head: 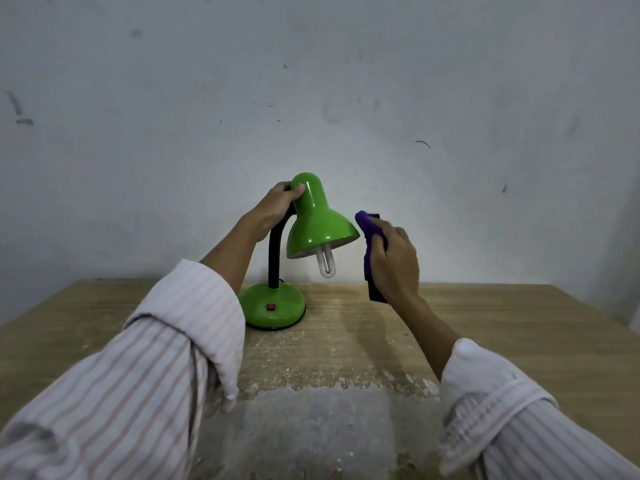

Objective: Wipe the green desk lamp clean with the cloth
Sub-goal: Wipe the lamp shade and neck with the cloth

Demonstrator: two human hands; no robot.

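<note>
The green lamp (pixel 313 233) stands on the table (pixel 485 327), its round base (pixel 275 308) flat on the wood. The left hand (pixel 277 209) curls round the narrow top of the shade, thumb on the front. The right hand (pixel 393 261) is closed tight on a purple cloth (pixel 369 230). The cloth is up in the air just beside the wide rim of the shade, on its right. It looks a tiny bit apart from the rim. A white bulb (pixel 326 263) pokes out under the shade
</note>
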